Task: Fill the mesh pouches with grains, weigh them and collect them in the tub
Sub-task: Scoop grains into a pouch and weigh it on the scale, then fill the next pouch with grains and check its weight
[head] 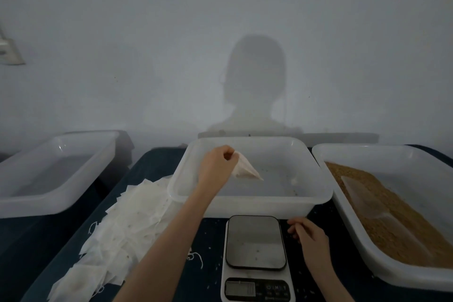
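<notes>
3 see-through tubs sit on the dark desk (215, 235). The middle tub (247, 200) is at 12 o'clock from the scale (256, 250). The tub with brown grains (392, 218) is at 3 o'clock, and 1 more tub (52, 171) is at 9 o'clock. A pile of flat white pouches (117, 230) lies at 8 o'clock from the middle tub.

The left hand (217, 163) reaches over the middle tub. Its grip pinches the top of 1 mesh pouch (246, 167), which hangs in the air above the tub and does not touch the bottom. The pouch looks filled and a bit pink. The right hand (310, 235) rests just beside the scale at 3 o'clock, with loose fingers that hold nothing.

The scale plate has no pouch on it, so I think this pouch has been weighed and now is the drop-in step. Next, the left grip should let go so the pouch lands inside. Then a fresh pouch from the pile needs picking up.
</notes>
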